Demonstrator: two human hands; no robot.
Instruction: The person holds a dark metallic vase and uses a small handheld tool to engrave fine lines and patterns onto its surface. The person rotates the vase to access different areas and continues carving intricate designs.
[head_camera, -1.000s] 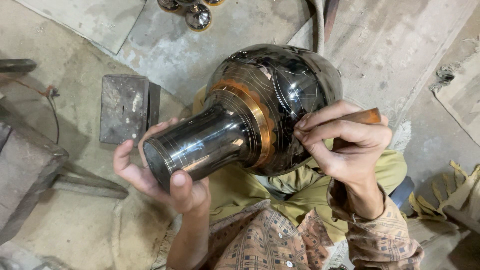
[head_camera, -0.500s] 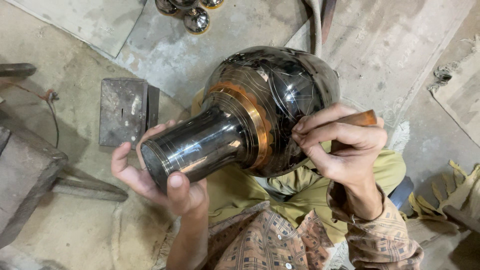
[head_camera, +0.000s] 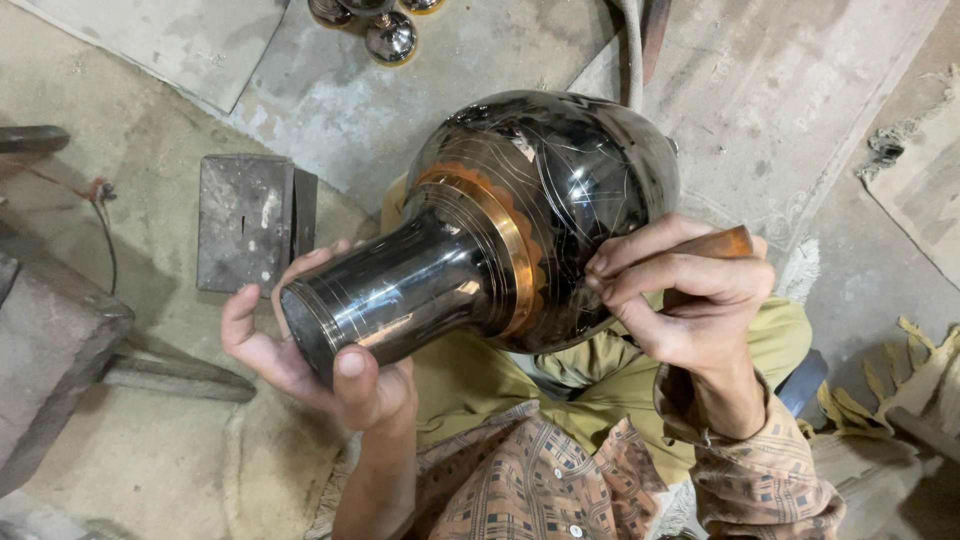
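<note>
The dark metal vase (head_camera: 520, 220) lay tilted across the seated person's lap, its round belly away from them and its shiny neck pointing down toward the left hand (head_camera: 300, 350), which cupped the mouth of the neck from beneath with thumb and fingers wrapped around the rim. Against the belly, just past the vase's copper-coloured band, the right hand (head_camera: 690, 300) was curled tight around a wooden-handled tool (head_camera: 715, 245) (its tip hidden behind the fingers). Beyond the neck, a flat metal block (head_camera: 250, 222) sat on the floor, and past the belly stood small shiny metal pieces (head_camera: 385, 30).
</note>
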